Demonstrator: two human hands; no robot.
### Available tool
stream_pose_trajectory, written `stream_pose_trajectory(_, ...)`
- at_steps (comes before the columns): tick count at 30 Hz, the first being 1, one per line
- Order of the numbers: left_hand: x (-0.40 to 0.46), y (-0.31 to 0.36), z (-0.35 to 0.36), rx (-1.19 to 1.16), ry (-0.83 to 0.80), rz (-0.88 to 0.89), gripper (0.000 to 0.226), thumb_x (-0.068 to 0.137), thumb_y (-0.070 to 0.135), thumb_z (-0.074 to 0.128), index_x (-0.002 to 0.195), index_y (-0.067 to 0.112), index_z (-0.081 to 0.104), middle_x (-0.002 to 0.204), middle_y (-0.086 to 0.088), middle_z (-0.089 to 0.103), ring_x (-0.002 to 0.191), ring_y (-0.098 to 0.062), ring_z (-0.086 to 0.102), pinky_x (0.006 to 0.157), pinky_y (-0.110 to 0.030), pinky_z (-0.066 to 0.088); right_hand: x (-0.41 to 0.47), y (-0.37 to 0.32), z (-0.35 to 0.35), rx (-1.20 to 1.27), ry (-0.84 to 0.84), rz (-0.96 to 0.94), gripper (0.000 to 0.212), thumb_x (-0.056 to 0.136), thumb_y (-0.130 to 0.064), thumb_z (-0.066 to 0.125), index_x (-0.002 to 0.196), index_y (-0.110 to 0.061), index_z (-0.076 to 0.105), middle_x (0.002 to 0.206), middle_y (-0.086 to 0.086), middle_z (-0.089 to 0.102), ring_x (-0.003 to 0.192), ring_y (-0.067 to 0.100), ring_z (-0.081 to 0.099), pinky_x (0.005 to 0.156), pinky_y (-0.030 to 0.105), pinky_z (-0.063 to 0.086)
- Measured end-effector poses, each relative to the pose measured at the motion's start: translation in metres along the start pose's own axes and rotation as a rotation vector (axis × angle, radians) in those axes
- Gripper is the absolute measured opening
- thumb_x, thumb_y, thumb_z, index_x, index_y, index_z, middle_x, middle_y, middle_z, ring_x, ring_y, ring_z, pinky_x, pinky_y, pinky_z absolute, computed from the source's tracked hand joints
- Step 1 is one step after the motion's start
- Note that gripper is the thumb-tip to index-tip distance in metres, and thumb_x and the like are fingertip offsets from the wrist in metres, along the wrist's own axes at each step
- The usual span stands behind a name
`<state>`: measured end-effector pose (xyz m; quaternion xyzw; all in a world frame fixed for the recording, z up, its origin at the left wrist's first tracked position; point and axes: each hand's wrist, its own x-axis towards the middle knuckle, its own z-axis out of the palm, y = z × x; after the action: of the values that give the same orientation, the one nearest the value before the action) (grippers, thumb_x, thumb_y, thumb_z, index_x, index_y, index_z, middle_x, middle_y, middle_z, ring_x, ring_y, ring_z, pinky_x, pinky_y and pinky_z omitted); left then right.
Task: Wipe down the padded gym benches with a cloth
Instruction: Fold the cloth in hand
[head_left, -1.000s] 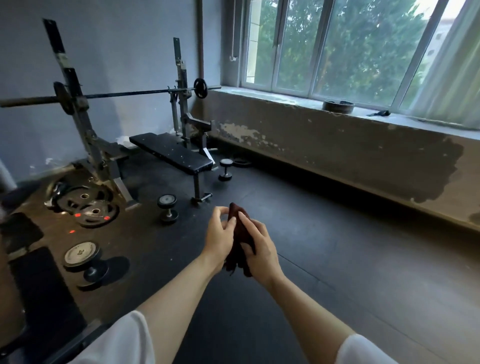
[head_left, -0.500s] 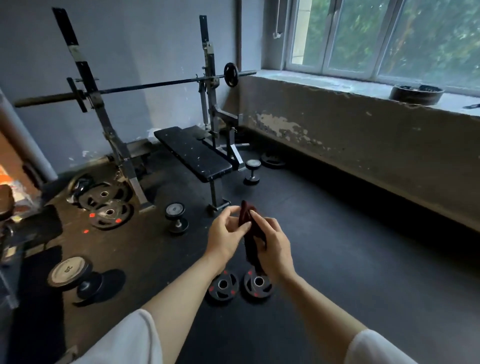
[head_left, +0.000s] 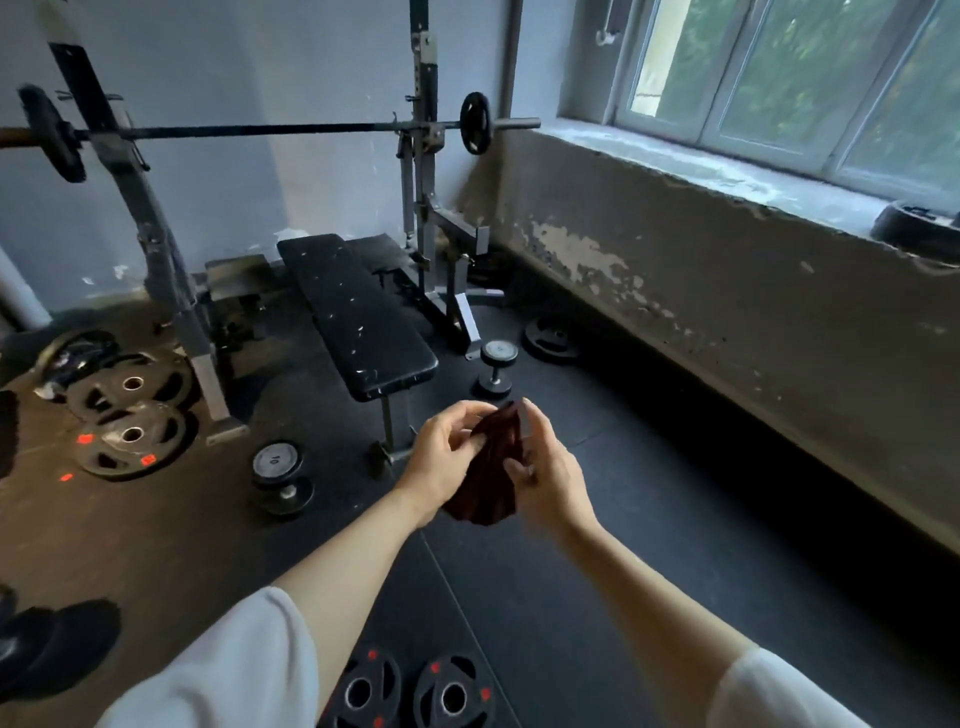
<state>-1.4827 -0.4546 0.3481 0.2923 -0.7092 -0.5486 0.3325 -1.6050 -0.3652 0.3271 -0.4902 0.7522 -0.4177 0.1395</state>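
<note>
A dark red cloth (head_left: 488, 478) hangs bunched between both hands in mid-air. My left hand (head_left: 441, 457) pinches its upper left edge with thumb and fingers. My right hand (head_left: 545, 473) grips the cloth's right side, fingers curled around it. A black padded flat bench (head_left: 358, 317) with pale scuff marks stands just beyond the hands, under a barbell rack (head_left: 421, 156). Its near end is a short way ahead of the cloth.
A loaded barbell (head_left: 260, 130) rests across the rack. Dumbbells (head_left: 280, 475) (head_left: 496, 366) stand either side of the bench foot. Weight plates (head_left: 130, 415) lie at left, two more plates (head_left: 410, 691) below my arms. A wall with a window ledge (head_left: 701, 171) runs along the right.
The view has moved closer to the bench, which now looms larger. My hands have spread the cloth slightly apart while still holding it.
</note>
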Motion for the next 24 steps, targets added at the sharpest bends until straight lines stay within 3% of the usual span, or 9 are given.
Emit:
stream_pose_trajectory(2,0.047,-0.004,0.011,0.023,0.01,-0.009,0.03,0.093,-0.004,0.056,0.106,0.022,0.065,0.1,0.003,0.071,0.098,-0.006,0.066,0.087,-0.019,0.051,0.05,0.015,-0.012,-0.07,0.012,-0.047,0.065,0.085,-0.005,0.06,0.142,-0.029,0.039,0.108,-0.003,0.059,0.097,0.006,0.041,0.078,0.017,0.032)
stream_pose_trajectory(5,0.12,-0.019,0.024,0.014,0.059,-0.044,0.022,0.092,0.004,0.063,0.104,0.023,0.062,0.097,0.006,0.071,0.094,-0.001,0.065,0.08,-0.014,0.049,0.127,0.04,-0.02,0.005,-0.006,-0.123,0.055,0.081,0.003,0.054,0.131,-0.019,0.047,0.106,-0.012,0.057,0.096,0.011,0.05,0.078,0.02,0.036)
stream_pose_trajectory(8,0.183,-0.048,0.039,-0.003,0.108,-0.123,0.032,0.08,0.009,0.077,0.107,0.018,0.062,0.097,0.003,0.072,0.091,-0.003,0.066,0.077,-0.014,0.049,0.206,0.07,-0.015,0.104,-0.031,-0.186,0.05,0.074,0.001,0.042,0.121,-0.012,0.049,0.102,-0.005,0.059,0.09,0.013,0.054,0.075,0.013,0.037)
stream_pose_trajectory(11,0.246,-0.083,0.061,0.022,0.151,-0.254,0.03,0.079,0.006,0.077,0.106,0.008,0.063,0.103,-0.002,0.071,0.099,-0.012,0.066,0.084,-0.02,0.052,0.288,0.105,-0.013,0.157,-0.07,-0.213,0.049,0.075,0.007,0.042,0.12,-0.01,0.049,0.1,-0.002,0.056,0.088,0.016,0.051,0.074,0.016,0.035)
stream_pose_trajectory(14,0.31,-0.106,0.08,0.019,0.34,-0.373,0.011,0.092,0.004,0.061,0.102,0.007,0.061,0.103,-0.006,0.07,0.101,-0.02,0.064,0.091,-0.033,0.05,0.369,0.133,-0.017,0.189,-0.141,-0.22,0.041,0.079,0.011,0.045,0.114,-0.01,0.048,0.091,-0.001,0.053,0.079,0.019,0.048,0.07,0.022,0.034)
stream_pose_trajectory(17,0.368,-0.112,0.084,0.022,0.506,-0.402,0.009,0.097,0.004,0.053,0.103,0.009,0.058,0.097,-0.006,0.068,0.092,-0.019,0.063,0.075,-0.021,0.05,0.443,0.151,-0.012,0.165,-0.202,-0.292,0.029,0.078,0.011,0.046,0.099,-0.01,0.046,0.088,0.001,0.05,0.076,0.02,0.044,0.069,0.031,0.037)
stream_pose_trajectory(20,0.42,-0.119,0.076,-0.063,0.682,-0.48,0.008,0.099,0.013,0.053,0.106,0.016,0.055,0.101,-0.003,0.066,0.094,-0.018,0.063,0.067,-0.022,0.048,0.504,0.162,0.009,0.112,-0.286,-0.301,0.025,0.078,0.011,0.048,0.088,-0.012,0.049,0.086,0.002,0.047,0.073,0.018,0.043,0.066,0.028,0.034)
stream_pose_trajectory(22,0.454,-0.13,0.07,-0.139,0.748,-0.524,0.009,0.097,0.024,0.058,0.106,0.023,0.056,0.104,0.0,0.066,0.097,-0.017,0.062,0.068,-0.026,0.045,0.54,0.166,0.029,0.118,-0.388,-0.294,0.021,0.082,0.008,0.053,0.09,-0.01,0.059,0.09,0.002,0.05,0.078,0.021,0.051,0.069,0.025,0.037)
stream_pose_trajectory(24,0.489,-0.148,0.063,-0.198,0.797,-0.565,0.01,0.094,0.023,0.062,0.103,0.024,0.058,0.101,-0.001,0.068,0.094,-0.016,0.064,0.068,-0.026,0.046,0.577,0.173,0.051,0.14,-0.571,-0.286,0.023,0.084,-0.001,0.063,0.105,-0.008,0.068,0.1,0.003,0.054,0.091,0.021,0.057,0.079,0.02,0.041)
